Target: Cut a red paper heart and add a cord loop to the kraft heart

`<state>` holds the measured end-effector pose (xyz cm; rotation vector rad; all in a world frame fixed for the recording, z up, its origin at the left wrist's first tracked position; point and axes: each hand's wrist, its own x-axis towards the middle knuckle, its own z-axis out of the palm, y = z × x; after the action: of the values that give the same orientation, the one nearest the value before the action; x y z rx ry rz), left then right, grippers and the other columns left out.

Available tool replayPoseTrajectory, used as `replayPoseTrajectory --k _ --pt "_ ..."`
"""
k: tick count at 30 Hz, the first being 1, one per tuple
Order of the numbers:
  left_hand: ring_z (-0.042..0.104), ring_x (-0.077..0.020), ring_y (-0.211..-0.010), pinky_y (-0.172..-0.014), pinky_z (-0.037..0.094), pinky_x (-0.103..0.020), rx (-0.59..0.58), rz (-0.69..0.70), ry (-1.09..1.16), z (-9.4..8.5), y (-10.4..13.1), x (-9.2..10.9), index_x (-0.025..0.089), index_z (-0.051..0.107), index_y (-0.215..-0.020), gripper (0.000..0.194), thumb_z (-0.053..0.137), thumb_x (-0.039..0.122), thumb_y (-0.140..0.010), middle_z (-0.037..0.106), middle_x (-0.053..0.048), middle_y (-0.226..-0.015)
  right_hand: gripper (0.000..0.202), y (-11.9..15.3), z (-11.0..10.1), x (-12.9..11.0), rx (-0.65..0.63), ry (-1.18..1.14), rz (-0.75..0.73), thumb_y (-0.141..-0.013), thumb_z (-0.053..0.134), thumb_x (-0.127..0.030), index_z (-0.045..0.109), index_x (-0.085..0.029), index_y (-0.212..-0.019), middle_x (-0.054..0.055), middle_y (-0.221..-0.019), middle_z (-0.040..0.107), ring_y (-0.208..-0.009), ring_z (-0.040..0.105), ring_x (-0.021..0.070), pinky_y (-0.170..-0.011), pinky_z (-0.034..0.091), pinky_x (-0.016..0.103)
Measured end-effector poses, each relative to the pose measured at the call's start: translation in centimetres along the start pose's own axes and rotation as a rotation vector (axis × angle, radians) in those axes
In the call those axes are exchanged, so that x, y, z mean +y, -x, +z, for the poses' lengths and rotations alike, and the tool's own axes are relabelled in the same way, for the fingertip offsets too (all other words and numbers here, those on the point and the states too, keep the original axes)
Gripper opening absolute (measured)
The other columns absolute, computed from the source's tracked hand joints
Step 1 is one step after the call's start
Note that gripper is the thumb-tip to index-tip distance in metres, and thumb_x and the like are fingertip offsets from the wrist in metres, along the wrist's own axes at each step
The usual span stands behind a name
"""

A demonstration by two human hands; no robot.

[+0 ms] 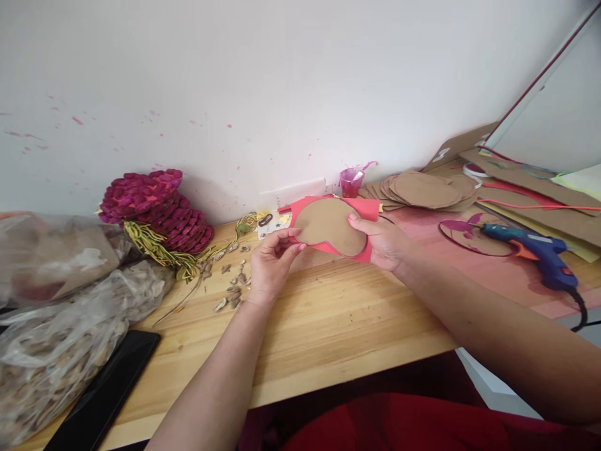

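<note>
A brown cardboard cutout [323,225] with a rounded, notched outline lies against a sheet of red paper [369,208], both raised over the table. My left hand [275,260] pinches the lower left edge, thumb and forefinger together. On the other side, my right hand [379,243] grips the cutout and paper, its thumb on the cardboard face and its fingers hidden behind. Peanut shells [233,295] are scattered on the wood near my left hand. Behind the paper stands a pink-stained plastic cup [352,181].
A blue glue gun [539,250] rests on a paint-marked cardboard piece [464,237] at right. Cardboard discs [422,190] are piled at the back. Leftward are stacked magenta shell-covered pieces [154,207], a plastic bag of shells [61,344] and a black phone [107,388].
</note>
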<state>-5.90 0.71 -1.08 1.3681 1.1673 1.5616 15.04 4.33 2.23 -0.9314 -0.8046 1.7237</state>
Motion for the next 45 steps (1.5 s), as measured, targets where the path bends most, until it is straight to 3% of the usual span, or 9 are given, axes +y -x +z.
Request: replayPoseTrajectory --k 10,20,24,27,32,36,39,45 --pt "0.068 -0.0137 -0.076 -0.075 0.057 -0.028 0.026 0.073 -0.09 -0.3 0.2 -0.3 0.021 0.076 -0.099 0.026 0.081 0.027 -0.074 0.076 -0.005 -0.092 0.023 0.1 0.1 -0.4 -0.007 -0.001 -0.014 -0.093 0.055 -0.017 0.069 -0.022 -0.112 0.006 -0.112 0.076 -0.111 0.068 0.0234 -0.105 0.049 0.049" --pt "0.07 -0.0132 -0.071 -0.072 0.059 -0.026 0.049 0.043 -0.001 0.3 0.5 0.5 0.018 0.078 -0.089 0.019 0.081 0.027 -0.073 0.076 -0.005 -0.084 0.016 -0.6 -0.6 0.1 -0.021 -0.043 -0.004 -0.089 0.06 -0.019 0.071 -0.021 -0.101 0.005 -0.105 0.077 -0.109 0.069 0.0221 -0.106 0.047 0.047" --pt "0.07 -0.0128 -0.07 -0.072 0.06 -0.026 0.07 0.037 -0.012 0.3 0.5 0.6 0.018 0.077 -0.086 0.016 0.082 0.026 -0.072 0.075 -0.003 -0.08 0.013 -0.6 -0.7 0.3 -0.035 -0.036 -0.027 -0.086 0.064 -0.021 0.071 -0.021 -0.097 0.005 -0.107 0.077 -0.116 0.064 0.0218 -0.109 0.044 0.047" --pt "0.071 -0.013 -0.07 -0.072 0.061 -0.026 0.074 0.004 0.074 0.3 0.5 0.8 0.018 0.074 -0.088 0.02 0.083 0.024 -0.071 0.074 -0.002 -0.08 0.014 -0.5 -0.7 0.4 -0.031 -0.031 -0.055 -0.085 0.066 -0.023 0.071 -0.022 -0.098 0.004 -0.107 0.077 -0.12 0.062 0.0226 -0.109 0.044 0.048" --pt "0.074 -0.0152 -0.077 -0.072 0.06 -0.026 0.105 -0.164 0.407 0.6 0.6 1.2 0.033 0.057 -0.122 0.063 0.088 0.023 -0.067 0.072 0.006 -0.079 0.014 -0.6 -0.6 0.6 -0.02 -0.085 -0.105 -0.084 0.069 -0.025 0.071 -0.02 -0.097 0.006 -0.106 0.077 -0.113 0.066 0.0238 -0.108 0.045 0.049" --pt "0.07 -0.0092 -0.08 -0.079 0.057 -0.02 0.075 -0.348 0.617 1.2 0.9 1.0 0.026 0.067 -0.097 0.039 0.089 0.029 -0.065 0.071 0.006 -0.079 0.014 -0.5 -0.2 1.1 -0.039 -0.099 -0.134 -0.085 0.068 -0.025 0.07 -0.02 -0.097 0.005 -0.107 0.077 -0.114 0.066 0.0231 -0.11 0.044 0.047" --pt "0.068 -0.0096 -0.085 -0.078 0.057 -0.021 -0.028 -0.397 0.664 1.8 1.5 0.8 0.023 0.07 -0.089 0.027 0.085 0.034 -0.071 0.074 0.002 -0.091 0.017 -0.2 0.3 1.7 -0.069 -0.091 -0.157 -0.082 0.071 -0.029 0.07 -0.02 -0.097 0.006 -0.109 0.076 -0.115 0.066 0.0244 -0.109 0.045 0.048" --pt "0.059 -0.0211 -0.122 -0.096 0.053 -0.035 -0.114 -0.332 0.575 3.4 2.5 0.9 0.027 0.069 -0.107 0.027 0.07 0.044 -0.085 0.069 -0.004 -0.126 0.022 0.7 1.3 3.0 -0.118 -0.094 -0.158 -0.082 0.072 -0.031 0.069 -0.021 -0.102 0.006 -0.112 0.075 -0.113 0.066 0.0251 -0.108 0.046 0.048"
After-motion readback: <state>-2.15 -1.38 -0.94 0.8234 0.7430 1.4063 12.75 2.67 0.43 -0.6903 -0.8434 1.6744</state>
